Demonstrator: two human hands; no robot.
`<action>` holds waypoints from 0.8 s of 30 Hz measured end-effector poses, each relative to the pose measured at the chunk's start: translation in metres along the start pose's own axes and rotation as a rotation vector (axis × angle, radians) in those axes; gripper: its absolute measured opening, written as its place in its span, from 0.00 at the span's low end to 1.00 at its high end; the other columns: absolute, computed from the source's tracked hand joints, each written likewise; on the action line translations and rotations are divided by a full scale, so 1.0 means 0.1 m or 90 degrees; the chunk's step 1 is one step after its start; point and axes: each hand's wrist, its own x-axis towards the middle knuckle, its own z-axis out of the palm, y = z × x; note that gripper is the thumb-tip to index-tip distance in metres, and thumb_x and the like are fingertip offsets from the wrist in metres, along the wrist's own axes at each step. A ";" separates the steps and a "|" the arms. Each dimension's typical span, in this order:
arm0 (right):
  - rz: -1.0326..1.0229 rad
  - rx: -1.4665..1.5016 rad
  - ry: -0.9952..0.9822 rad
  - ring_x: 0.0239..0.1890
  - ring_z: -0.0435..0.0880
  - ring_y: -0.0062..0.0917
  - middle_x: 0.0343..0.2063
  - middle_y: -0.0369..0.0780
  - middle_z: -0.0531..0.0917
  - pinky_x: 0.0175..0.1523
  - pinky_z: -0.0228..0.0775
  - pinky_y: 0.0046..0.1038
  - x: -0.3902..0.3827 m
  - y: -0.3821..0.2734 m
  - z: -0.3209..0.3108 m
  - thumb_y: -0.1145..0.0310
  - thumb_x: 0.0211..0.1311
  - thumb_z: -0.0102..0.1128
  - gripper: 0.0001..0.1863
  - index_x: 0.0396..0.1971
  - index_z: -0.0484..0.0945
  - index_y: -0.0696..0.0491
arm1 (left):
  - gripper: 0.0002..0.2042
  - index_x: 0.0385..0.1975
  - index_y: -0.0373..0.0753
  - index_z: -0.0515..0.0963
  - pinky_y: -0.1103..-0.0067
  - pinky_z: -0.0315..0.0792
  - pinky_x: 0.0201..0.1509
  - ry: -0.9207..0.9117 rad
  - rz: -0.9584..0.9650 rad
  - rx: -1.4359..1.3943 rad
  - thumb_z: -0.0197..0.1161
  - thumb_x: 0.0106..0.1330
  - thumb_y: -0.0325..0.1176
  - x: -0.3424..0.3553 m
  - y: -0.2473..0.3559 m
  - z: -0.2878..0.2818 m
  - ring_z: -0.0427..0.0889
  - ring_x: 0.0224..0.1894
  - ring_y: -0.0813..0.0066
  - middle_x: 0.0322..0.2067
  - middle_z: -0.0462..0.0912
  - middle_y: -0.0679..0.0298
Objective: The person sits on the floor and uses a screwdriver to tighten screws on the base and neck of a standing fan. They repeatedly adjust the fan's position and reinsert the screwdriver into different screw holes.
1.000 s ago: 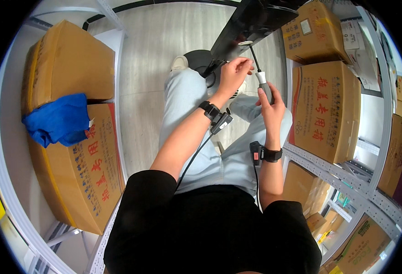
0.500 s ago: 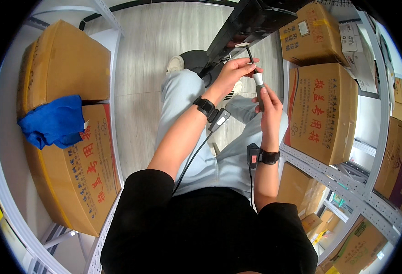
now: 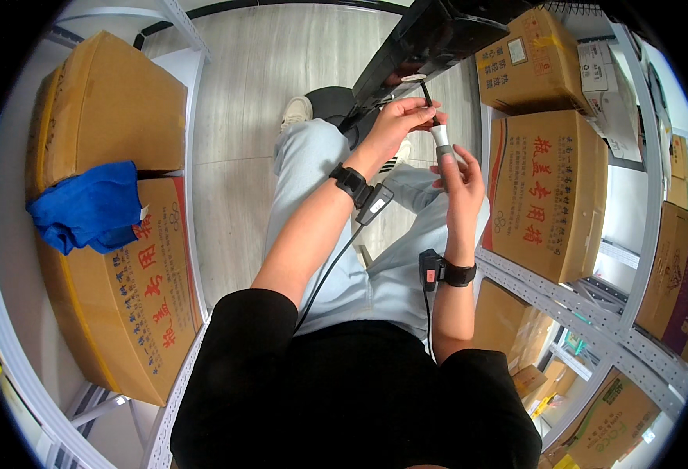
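A screwdriver [image 3: 439,136] with a white and grey handle and a black shaft slants between my hands. Its shaft runs up to a pale oval spot [image 3: 413,78] on the side of a tall black appliance [image 3: 430,43], which leans over the floor in front of me. My left hand [image 3: 395,127] is closed in a pinch around the shaft, just above the handle. Around the grey end of the handle, my right hand [image 3: 464,187] has its thumb and fingers closed. Where exactly the shaft's tip meets the appliance is too small to make out.
Metal shelving [image 3: 191,125] with cardboard boxes flanks me on the left, with a blue cloth [image 3: 86,207] draped over a lower box. To the right, a large carton [image 3: 547,195] stands close to my right hand. A round black base [image 3: 330,102] lies by my left shoe.
The fingers of my right hand have shifted on the screwdriver handle, with the thumb now further across it. My left hand stays almost where it was.
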 end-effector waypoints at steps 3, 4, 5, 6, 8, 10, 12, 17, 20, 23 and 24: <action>0.257 0.318 -0.117 0.28 0.80 0.21 0.35 0.43 0.79 0.29 0.71 0.19 0.16 0.07 -0.19 0.66 0.63 0.61 0.20 0.50 0.70 0.61 | 0.14 0.48 0.31 0.74 0.76 0.72 0.53 -0.020 0.018 -0.007 0.57 0.67 0.33 0.01 0.03 0.00 0.81 0.45 0.73 0.41 0.83 0.58; 0.265 0.316 -0.125 0.28 0.80 0.21 0.37 0.44 0.79 0.30 0.71 0.19 0.16 0.09 -0.20 0.65 0.62 0.61 0.21 0.50 0.71 0.61 | 0.14 0.47 0.31 0.75 0.76 0.72 0.53 -0.020 0.017 0.002 0.57 0.67 0.32 0.02 0.02 -0.01 0.81 0.45 0.72 0.41 0.83 0.57; 0.274 0.313 -0.133 0.28 0.81 0.22 0.38 0.44 0.79 0.30 0.71 0.20 0.15 0.09 -0.22 0.65 0.62 0.62 0.21 0.50 0.71 0.60 | 0.13 0.47 0.31 0.75 0.76 0.72 0.53 -0.019 0.016 0.011 0.58 0.67 0.32 0.01 0.01 -0.01 0.81 0.45 0.72 0.41 0.83 0.57; 0.283 0.312 -0.143 0.28 0.81 0.22 0.39 0.45 0.79 0.30 0.72 0.20 0.13 0.05 -0.19 0.64 0.62 0.63 0.21 0.50 0.71 0.59 | 0.13 0.47 0.31 0.75 0.76 0.72 0.53 -0.017 0.015 0.021 0.58 0.67 0.31 0.01 0.01 -0.02 0.81 0.45 0.71 0.41 0.83 0.57; 0.097 -0.026 -0.069 0.28 0.81 0.23 0.41 0.46 0.79 0.32 0.72 0.20 -0.01 -0.01 -0.09 0.63 0.60 0.64 0.22 0.50 0.72 0.57 | 0.13 0.47 0.31 0.75 0.75 0.72 0.53 -0.012 0.011 0.020 0.58 0.67 0.31 0.02 0.01 -0.04 0.81 0.45 0.71 0.41 0.83 0.57; -0.117 -0.331 0.000 0.28 0.81 0.23 0.43 0.46 0.78 0.33 0.72 0.20 -0.07 -0.02 -0.06 0.62 0.58 0.66 0.22 0.50 0.72 0.55 | 0.13 0.47 0.31 0.74 0.75 0.72 0.53 -0.009 0.011 0.018 0.58 0.66 0.31 0.03 0.00 -0.04 0.81 0.45 0.71 0.41 0.83 0.57; -0.357 -0.599 0.060 0.28 0.81 0.22 0.44 0.45 0.77 0.34 0.72 0.20 -0.08 0.09 -0.08 0.62 0.57 0.67 0.23 0.50 0.73 0.53 | 0.14 0.47 0.31 0.74 0.75 0.72 0.53 -0.005 0.014 0.017 0.58 0.66 0.32 0.03 -0.01 -0.03 0.81 0.45 0.71 0.41 0.83 0.57; 0.121 0.128 -0.002 0.22 0.78 0.19 0.30 0.41 0.82 0.22 0.62 0.17 -0.09 0.13 -0.06 0.61 0.64 0.59 0.19 0.45 0.73 0.62 | 0.14 0.48 0.31 0.74 0.76 0.72 0.53 -0.001 0.014 -0.004 0.59 0.66 0.32 0.01 0.01 -0.01 0.81 0.46 0.71 0.41 0.82 0.57; 0.205 0.278 -0.100 0.22 0.78 0.17 0.31 0.41 0.81 0.21 0.60 0.16 -0.03 0.14 -0.17 0.58 0.65 0.57 0.20 0.46 0.73 0.61 | 0.14 0.48 0.31 0.74 0.76 0.72 0.53 0.010 0.018 0.006 0.59 0.66 0.32 0.02 0.00 -0.01 0.81 0.46 0.72 0.42 0.82 0.57; 0.096 0.024 -0.044 0.25 0.80 0.19 0.32 0.41 0.82 0.25 0.65 0.17 -0.09 0.05 -0.06 0.61 0.65 0.57 0.19 0.48 0.73 0.59 | 0.14 0.48 0.31 0.74 0.76 0.72 0.53 0.014 0.019 0.025 0.58 0.66 0.32 0.00 0.02 -0.03 0.81 0.46 0.72 0.42 0.82 0.56; 0.034 -0.105 -0.009 0.26 0.81 0.20 0.33 0.42 0.82 0.26 0.67 0.18 -0.13 0.01 -0.01 0.61 0.65 0.58 0.19 0.48 0.72 0.59 | 0.14 0.48 0.31 0.74 0.76 0.72 0.53 0.013 0.018 0.027 0.58 0.66 0.33 -0.01 0.01 -0.02 0.81 0.45 0.72 0.42 0.83 0.56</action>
